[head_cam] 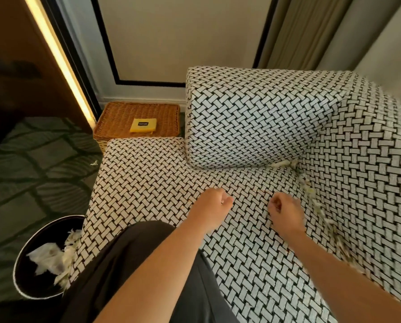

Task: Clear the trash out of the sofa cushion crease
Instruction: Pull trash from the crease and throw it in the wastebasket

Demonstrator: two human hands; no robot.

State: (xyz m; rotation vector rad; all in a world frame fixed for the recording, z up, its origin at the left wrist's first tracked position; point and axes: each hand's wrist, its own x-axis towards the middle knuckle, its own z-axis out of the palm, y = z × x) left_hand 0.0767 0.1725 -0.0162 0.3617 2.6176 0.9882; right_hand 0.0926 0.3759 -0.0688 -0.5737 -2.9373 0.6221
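Pale shredded trash [311, 190] lies along the crease between the woven-pattern seat cushion [148, 178] and the sofa back, from the corner under the bolster [248, 122] down toward the lower right. Both my hands hover over the seat, left of that crease. My left hand [212, 206] is curled into a fist with nothing showing in it. My right hand [285, 213] is closer to the crease, its fingers curled downward, and no scrap is visible in it. A black round bin [31, 285] on the floor at lower left holds crumpled paper and shreds.
A wicker basket [118, 120] with a yellow packet [143, 125] stands beyond the seat's far end. One scrap [94, 162] lies on the patterned carpet. My dark-clothed leg [134, 264] rests on the seat's front edge beside the bin.
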